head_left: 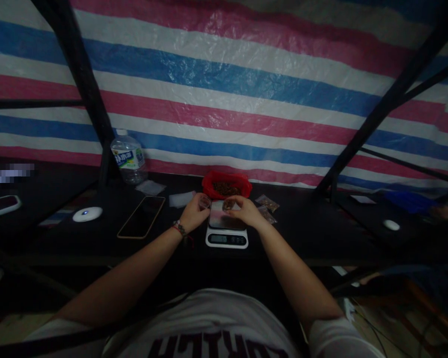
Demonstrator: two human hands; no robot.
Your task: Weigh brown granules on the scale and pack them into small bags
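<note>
Sitting at my table (306, 233), red bag (226, 185) behind scale (226, 229), phone (141, 217) and bottle (128, 158) leftward, my left hand (194, 213) pinching a small cup (204, 201), right hand (244, 210) pinching brown bits (228, 204) over the scale

We can't really make out what the brown bits in the red plastic bag (227, 186) at frame centre are, way too small and dark. Same with the tiny clear cup (204, 201) pinched in our left hand (193, 213) and the little thing under our right hand's (244, 210) fingertips. The white digital scale's (226, 233) display is unreadable. At the far left edge, a pixelated smear (8, 174) hides something.
</note>
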